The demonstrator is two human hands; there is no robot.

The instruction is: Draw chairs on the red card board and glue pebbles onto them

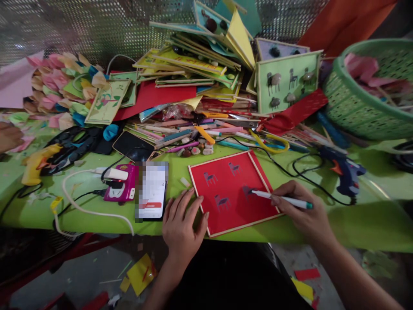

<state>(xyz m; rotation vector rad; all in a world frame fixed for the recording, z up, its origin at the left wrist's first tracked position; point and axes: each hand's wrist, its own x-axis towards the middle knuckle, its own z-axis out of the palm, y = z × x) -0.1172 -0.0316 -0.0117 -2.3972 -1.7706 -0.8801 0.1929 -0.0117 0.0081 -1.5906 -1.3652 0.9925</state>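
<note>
Four little chair sketches so far on the wood-framed red card [232, 191] near the green table's [355, 224] front edge; left hand [182, 224] flat, pinning it, right hand [303, 206] gripping the white marker [280, 199], mid-drawing, next stroke probably needs steady aim.

1. A worktop [371, 224] with a green covering carries everything.
2. At its near edge lie a red framed card [232, 191], a phone [152, 189] and a pink power strip [121, 189].
3. Farther back lie pens [193, 131], pebbles [196, 150], a blue glue gun [343, 170], a yellow glue gun [37, 163] and a green basket [355, 103].
</note>
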